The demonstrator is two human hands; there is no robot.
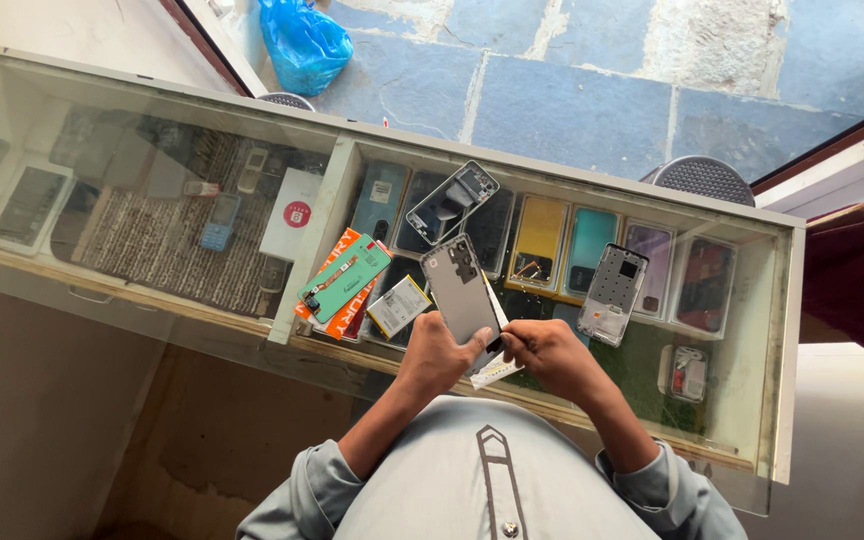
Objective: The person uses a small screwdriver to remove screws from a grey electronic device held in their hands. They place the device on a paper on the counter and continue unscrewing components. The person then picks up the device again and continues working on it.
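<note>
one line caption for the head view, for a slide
Over a glass counter, the left hand holds a grey phone back panel while the right hand works at its lower edge.

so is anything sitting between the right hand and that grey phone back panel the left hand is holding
Nothing visible. The left hand holds the grey phone back panel above the glass counter, and the right hand is right at the panel's lower edge, pinching a small dark tool against it. No other part lies between them.

Phone back cover (460, 290) lower end hidden by hands, maroon sleeve (860, 275) cut off
</note>
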